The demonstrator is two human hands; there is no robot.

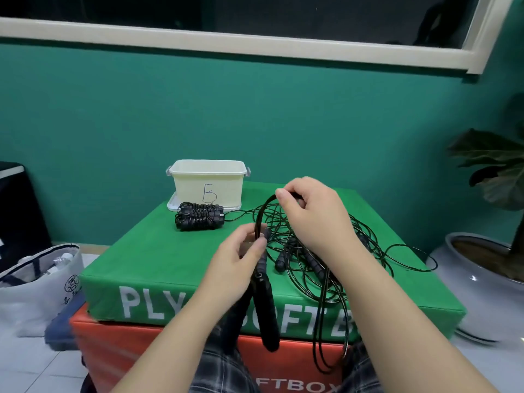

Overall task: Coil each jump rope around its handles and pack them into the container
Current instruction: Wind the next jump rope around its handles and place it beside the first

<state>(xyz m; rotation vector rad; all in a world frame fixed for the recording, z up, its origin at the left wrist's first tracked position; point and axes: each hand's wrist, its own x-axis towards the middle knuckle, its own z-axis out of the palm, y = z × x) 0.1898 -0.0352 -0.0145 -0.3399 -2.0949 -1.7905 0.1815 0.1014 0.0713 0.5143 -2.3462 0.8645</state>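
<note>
Two hands — one rope

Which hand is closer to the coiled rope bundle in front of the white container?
Left. The left hand holds a pair of handles just below and right of the coiled bundle. The right hand pinches a rope loop farther right.

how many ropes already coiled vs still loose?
1 coiled bundle lies in front of the container. One rope's handles are in the left hand, its cord pinched by the right hand. The loose tangle shows more handles; count unclear.
</note>
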